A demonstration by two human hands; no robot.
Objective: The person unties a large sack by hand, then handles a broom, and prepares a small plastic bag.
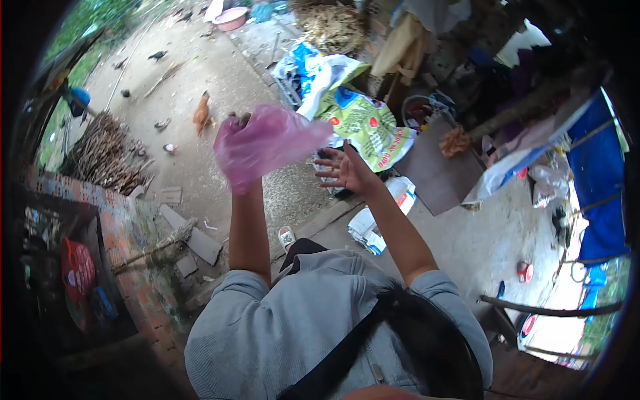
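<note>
My left hand (239,121) is raised in front of me and is shut on a thin pink plastic bag (267,143). The bag drapes over the hand and hides most of it; only the fingertips show at its top edge. My right hand (343,168) is held up just right of the bag with its fingers spread and nothing in it, close to the bag's right edge but apart from it. Both grey-sleeved arms reach forward over a concrete yard floor.
A brown chicken (201,113) stands on the dirt beyond the bag. A pile of sticks (103,153) and a low brick wall (133,267) are on the left. Printed sacks (360,120), a brown board (437,167) and a blue tarp (600,173) lie to the right.
</note>
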